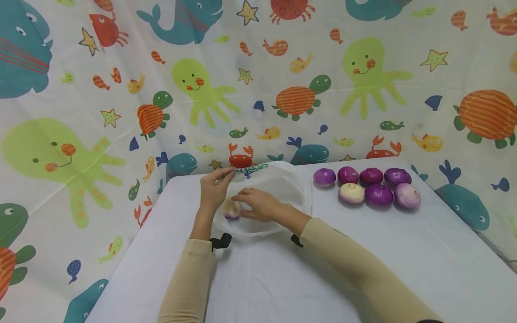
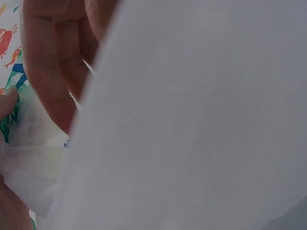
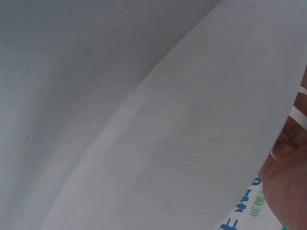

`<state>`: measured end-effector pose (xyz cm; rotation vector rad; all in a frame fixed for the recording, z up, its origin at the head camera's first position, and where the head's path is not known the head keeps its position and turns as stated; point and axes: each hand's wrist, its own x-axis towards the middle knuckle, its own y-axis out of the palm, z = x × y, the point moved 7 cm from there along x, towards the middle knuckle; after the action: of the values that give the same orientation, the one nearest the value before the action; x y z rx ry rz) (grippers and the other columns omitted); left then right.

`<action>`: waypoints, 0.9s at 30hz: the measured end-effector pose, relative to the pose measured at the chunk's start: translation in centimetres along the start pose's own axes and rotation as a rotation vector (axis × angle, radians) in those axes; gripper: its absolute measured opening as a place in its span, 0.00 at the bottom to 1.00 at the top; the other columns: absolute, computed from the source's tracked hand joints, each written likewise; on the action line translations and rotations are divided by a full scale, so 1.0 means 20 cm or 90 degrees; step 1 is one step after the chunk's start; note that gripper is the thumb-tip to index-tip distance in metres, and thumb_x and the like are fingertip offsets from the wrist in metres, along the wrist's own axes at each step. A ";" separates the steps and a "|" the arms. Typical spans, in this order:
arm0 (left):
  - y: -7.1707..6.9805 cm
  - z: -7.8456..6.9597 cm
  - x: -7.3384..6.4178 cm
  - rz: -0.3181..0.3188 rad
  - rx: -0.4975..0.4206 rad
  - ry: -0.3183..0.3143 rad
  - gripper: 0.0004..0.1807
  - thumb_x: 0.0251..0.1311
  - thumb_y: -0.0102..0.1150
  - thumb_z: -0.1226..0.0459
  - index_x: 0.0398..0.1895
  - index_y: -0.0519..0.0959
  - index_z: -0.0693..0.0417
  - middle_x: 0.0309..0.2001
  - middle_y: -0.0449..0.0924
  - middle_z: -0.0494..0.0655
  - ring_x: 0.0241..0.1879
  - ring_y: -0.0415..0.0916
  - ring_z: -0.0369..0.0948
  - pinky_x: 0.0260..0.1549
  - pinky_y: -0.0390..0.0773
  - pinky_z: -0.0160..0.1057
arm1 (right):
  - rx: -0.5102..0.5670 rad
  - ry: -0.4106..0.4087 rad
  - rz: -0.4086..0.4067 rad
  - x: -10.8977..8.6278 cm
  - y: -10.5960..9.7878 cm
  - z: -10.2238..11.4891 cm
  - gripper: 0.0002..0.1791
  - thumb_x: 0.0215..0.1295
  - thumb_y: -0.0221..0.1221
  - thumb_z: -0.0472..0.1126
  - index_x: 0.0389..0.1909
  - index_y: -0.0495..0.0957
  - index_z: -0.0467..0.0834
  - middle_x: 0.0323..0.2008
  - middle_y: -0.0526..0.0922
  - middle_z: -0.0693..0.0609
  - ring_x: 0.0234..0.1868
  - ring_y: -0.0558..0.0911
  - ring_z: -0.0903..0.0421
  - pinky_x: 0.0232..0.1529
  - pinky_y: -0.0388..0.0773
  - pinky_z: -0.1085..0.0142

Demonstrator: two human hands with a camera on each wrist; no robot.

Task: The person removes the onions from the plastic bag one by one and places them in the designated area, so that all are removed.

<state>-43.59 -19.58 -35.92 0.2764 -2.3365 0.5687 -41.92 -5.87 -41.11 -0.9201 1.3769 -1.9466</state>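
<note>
A thin white plastic bag [image 1: 284, 188] with green and blue print lies spread on the table, its mouth lifted. My left hand [image 1: 214, 186] pinches the bag's upper left edge between thumb and fingers. Just below it, my right hand [image 1: 258, 205] has its fingers over the top and its thumb at the right side of an onion [image 1: 231, 209], pale yellow above and purple underneath. That onion sits at the left part of the bag. Bag film fills most of both wrist views; curled left fingers [image 2: 60, 62] and part of the right palm [image 3: 288, 187] show at the edges.
Several purple onions [image 1: 378, 195] stand in two rows at the right of the white-covered table [image 1: 258, 278], among them one with a pale top [image 1: 351, 194]. A curtain [image 1: 258, 130] printed with sea animals hangs behind and along the left side.
</note>
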 end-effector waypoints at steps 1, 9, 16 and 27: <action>0.00 0.00 0.00 0.002 -0.005 0.002 0.09 0.68 0.67 0.66 0.48 0.89 0.58 0.50 0.90 0.51 0.53 0.87 0.50 0.54 0.80 0.25 | -0.005 0.003 0.002 0.01 0.00 0.00 0.29 0.72 0.65 0.50 0.72 0.73 0.52 0.68 0.79 0.52 0.70 0.76 0.53 0.71 0.75 0.58; -0.01 0.00 0.00 0.008 -0.014 0.000 0.09 0.69 0.67 0.65 0.48 0.89 0.56 0.51 0.90 0.50 0.52 0.87 0.48 0.53 0.80 0.26 | -0.026 0.013 0.017 0.07 0.03 0.00 0.29 0.73 0.65 0.49 0.73 0.73 0.52 0.71 0.76 0.52 0.72 0.74 0.52 0.72 0.74 0.58; 0.00 0.00 0.00 0.016 -0.019 -0.012 0.10 0.69 0.67 0.64 0.49 0.89 0.58 0.51 0.90 0.51 0.53 0.87 0.48 0.52 0.79 0.23 | -0.023 0.037 0.027 0.11 0.09 0.01 0.28 0.72 0.66 0.49 0.71 0.74 0.51 0.73 0.74 0.54 0.73 0.73 0.53 0.74 0.71 0.59; -0.01 0.01 0.00 0.011 -0.030 -0.014 0.10 0.69 0.67 0.64 0.48 0.89 0.57 0.51 0.90 0.50 0.51 0.87 0.48 0.49 0.81 0.23 | -0.037 0.053 0.031 0.11 0.12 0.01 0.31 0.72 0.64 0.54 0.73 0.71 0.53 0.72 0.74 0.54 0.72 0.74 0.52 0.73 0.73 0.58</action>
<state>-43.64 -19.79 -35.95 0.2417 -2.3727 0.5219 -42.91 -8.43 -42.84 -0.8322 1.4966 -1.9370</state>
